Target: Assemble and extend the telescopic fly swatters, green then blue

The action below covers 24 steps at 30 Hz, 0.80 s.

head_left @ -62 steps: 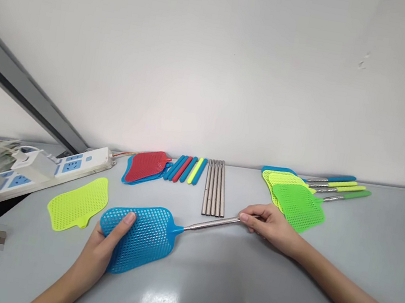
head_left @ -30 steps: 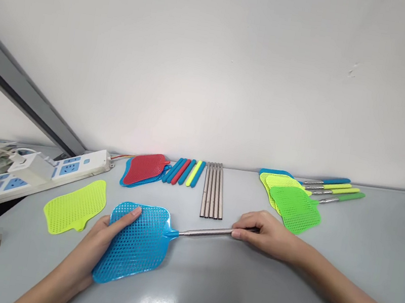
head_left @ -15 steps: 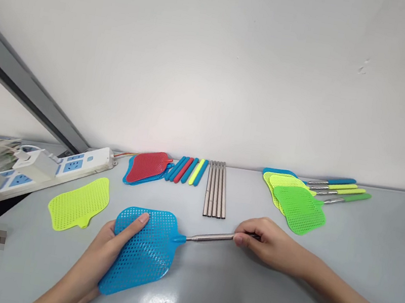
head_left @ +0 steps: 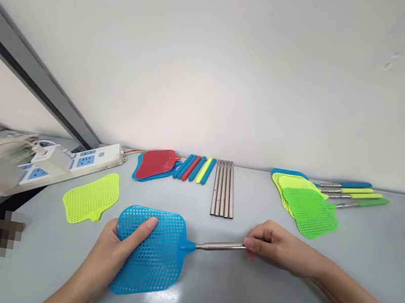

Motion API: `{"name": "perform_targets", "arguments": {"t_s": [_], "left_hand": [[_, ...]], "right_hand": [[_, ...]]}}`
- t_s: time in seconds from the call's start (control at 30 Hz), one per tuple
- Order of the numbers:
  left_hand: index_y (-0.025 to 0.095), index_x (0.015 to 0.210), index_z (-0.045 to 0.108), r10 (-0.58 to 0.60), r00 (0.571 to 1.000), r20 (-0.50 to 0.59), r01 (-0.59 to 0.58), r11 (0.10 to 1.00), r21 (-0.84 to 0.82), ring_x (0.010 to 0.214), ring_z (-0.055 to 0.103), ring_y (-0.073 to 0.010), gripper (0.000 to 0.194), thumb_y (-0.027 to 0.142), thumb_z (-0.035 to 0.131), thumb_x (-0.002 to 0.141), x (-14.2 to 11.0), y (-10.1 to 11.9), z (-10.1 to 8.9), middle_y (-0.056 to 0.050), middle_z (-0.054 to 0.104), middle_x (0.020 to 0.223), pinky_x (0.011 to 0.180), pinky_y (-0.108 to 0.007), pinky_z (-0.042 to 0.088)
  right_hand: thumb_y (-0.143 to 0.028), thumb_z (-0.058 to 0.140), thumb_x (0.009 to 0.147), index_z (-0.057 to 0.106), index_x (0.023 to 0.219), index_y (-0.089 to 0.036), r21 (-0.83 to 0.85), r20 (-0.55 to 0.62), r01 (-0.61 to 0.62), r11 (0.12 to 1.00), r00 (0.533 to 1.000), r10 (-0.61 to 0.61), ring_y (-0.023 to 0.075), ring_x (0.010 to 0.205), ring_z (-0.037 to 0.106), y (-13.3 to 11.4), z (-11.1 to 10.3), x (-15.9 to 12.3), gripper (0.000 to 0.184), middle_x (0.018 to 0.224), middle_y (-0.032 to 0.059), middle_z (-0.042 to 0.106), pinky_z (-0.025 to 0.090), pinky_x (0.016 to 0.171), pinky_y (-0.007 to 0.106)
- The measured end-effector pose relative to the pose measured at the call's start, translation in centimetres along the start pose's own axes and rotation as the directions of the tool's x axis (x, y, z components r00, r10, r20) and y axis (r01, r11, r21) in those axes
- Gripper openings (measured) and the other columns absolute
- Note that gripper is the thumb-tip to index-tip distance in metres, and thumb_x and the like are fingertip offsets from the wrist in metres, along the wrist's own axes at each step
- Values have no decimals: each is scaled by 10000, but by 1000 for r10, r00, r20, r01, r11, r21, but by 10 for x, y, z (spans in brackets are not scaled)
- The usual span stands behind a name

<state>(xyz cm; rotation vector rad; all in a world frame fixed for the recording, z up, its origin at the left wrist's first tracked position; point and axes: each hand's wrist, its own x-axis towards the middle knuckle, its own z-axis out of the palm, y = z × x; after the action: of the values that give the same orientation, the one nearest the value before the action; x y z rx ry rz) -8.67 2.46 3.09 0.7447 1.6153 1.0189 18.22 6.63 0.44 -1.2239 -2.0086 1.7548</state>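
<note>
A blue fly swatter head (head_left: 159, 262) is gripped at its left side by my left hand (head_left: 120, 248), thumb lying across the mesh. From its neck a metal rod (head_left: 220, 246) extends to the right. My right hand (head_left: 268, 246) pinches the far end of this rod between thumb and fingers; the very tip is hidden. Behind my hands lie several loose metal rods (head_left: 224, 191) side by side. A loose yellow-green swatter head (head_left: 91, 198) rests left of my left hand.
Red and blue swatter heads (head_left: 156, 164) are stacked at the back, beside several coloured handle grips (head_left: 194, 168). Swatters with handles, a green one (head_left: 310, 212) on top, overlap at the right. A white power strip (head_left: 95, 160) with plugs runs along the left, near the wall (head_left: 237, 75).
The camera view has shifted slightly, so the table items appear farther right. Both hands keep hold of the swatter head and rod; the right fingers have shifted a little at the rod's end.
</note>
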Motion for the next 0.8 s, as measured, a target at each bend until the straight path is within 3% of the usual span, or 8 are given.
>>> {"name": "perform_targets", "arguments": {"t_s": [0.23, 0.57, 0.8], "left_hand": [[150, 592, 577, 55, 995, 86, -66, 988, 137, 539, 607, -192, 293, 419, 692, 567, 11, -6, -6, -11, 631, 557, 510, -256, 514], [139, 713, 583, -88, 970, 225, 88, 996, 11, 590, 631, -204, 274, 401, 641, 659, 21, -3, -8, -37, 662, 652, 606, -318, 529], [142, 789, 590, -39, 968, 249, 55, 997, -58, 636, 636, -198, 276, 391, 628, 678, 22, -6, -7, -48, 667, 721, 624, -308, 529]], "right_hand": [[-529, 464, 747, 587, 650, -125, 36, 34, -125, 992, 992, 124, 58, 432, 164, -2, -4, -3, 433, 450, -71, 206, 110, 430, 238], [-531, 457, 748, 607, 697, -113, 117, 84, -125, 985, 990, 116, 48, 413, 199, -4, -6, -3, 447, 464, -64, 275, 127, 409, 225], [-493, 453, 771, 622, 752, -121, 201, 79, -120, 972, 991, 106, 48, 408, 229, 5, -7, -2, 409, 490, -51, 326, 157, 386, 209]]}}
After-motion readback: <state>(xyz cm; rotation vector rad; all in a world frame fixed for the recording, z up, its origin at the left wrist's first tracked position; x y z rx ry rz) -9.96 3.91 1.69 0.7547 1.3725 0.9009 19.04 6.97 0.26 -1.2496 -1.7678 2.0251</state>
